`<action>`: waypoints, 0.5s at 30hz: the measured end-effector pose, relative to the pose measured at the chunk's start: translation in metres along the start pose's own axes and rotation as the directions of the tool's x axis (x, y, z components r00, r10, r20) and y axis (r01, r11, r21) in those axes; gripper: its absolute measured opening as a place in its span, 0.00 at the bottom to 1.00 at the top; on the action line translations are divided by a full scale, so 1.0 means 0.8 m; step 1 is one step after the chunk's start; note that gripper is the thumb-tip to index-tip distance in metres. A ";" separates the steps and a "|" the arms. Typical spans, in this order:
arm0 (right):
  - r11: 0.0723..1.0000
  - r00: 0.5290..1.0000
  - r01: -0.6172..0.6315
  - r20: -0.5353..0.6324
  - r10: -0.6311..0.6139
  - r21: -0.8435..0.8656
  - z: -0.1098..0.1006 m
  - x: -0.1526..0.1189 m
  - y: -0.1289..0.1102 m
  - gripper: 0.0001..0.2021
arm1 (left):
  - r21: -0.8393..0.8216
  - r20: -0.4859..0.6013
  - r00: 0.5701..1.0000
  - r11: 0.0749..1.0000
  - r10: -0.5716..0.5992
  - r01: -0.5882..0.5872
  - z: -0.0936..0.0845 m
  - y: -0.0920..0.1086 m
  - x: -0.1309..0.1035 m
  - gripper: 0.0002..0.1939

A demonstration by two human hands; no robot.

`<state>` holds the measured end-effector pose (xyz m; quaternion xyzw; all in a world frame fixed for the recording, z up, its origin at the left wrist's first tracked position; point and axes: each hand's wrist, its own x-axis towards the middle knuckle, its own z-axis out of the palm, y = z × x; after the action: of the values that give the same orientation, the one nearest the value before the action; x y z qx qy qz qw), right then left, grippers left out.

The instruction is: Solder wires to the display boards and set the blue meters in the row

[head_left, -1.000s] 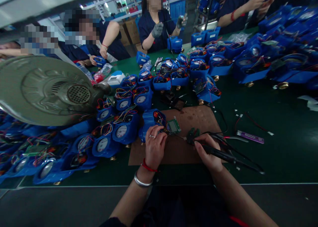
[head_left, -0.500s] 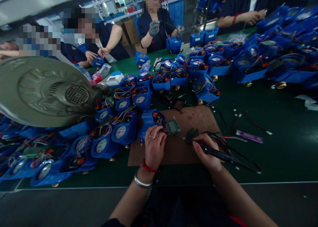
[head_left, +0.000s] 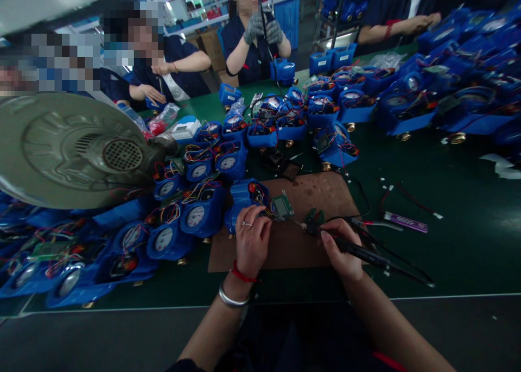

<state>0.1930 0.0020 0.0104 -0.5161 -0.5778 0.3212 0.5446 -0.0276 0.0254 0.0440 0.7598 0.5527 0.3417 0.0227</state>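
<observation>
In my right hand (head_left: 342, 247) is a black soldering iron (head_left: 366, 252), its thin metal tip pointing left to the lower edge of a small green circuit board (head_left: 281, 203) with a display. My left hand (head_left: 253, 239) has its thumb and fingers pinched on thin coloured wires (head_left: 266, 211) beside that board; the exact grip is partly hidden. These wires run from an opened blue water meter (head_left: 246, 191) just behind my left fingers. Under the board lies a brown cardboard sheet (head_left: 285, 252). A dark green lump (head_left: 314, 218) rests close to the iron's front end.
Blue meters (head_left: 196, 215) with loose wires crowd the left and the back. A large green fan-like housing (head_left: 73, 149) looms at left. Right of the cardboard lie red-handled pliers (head_left: 378, 224) and a purple strip (head_left: 406, 222). Co-workers (head_left: 256, 35) sit across the green table (head_left: 459, 263).
My right hand has shifted slightly right, and the iron's tip now reaches to the board's edge. My left hand stays nearly still. Across the table, a co-worker's gloved hands have come together higher up.
</observation>
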 end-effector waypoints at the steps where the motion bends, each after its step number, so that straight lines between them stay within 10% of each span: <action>1: 1.000 1.000 -0.011 -0.014 0.011 0.026 0.000 -0.001 0.001 0.05 | 0.003 0.007 1.000 1.000 0.005 -0.005 -0.001 0.000 0.000 0.06; 15: 0.997 0.998 0.023 0.062 -0.019 -0.068 0.001 0.005 -0.005 0.05 | 0.051 0.009 1.000 0.998 0.023 -0.024 0.002 0.001 -0.001 0.05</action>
<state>0.1921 0.0049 0.0150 -0.5182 -0.6103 0.3110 0.5122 -0.0265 0.0250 0.0429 0.7680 0.5521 0.3245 0.0019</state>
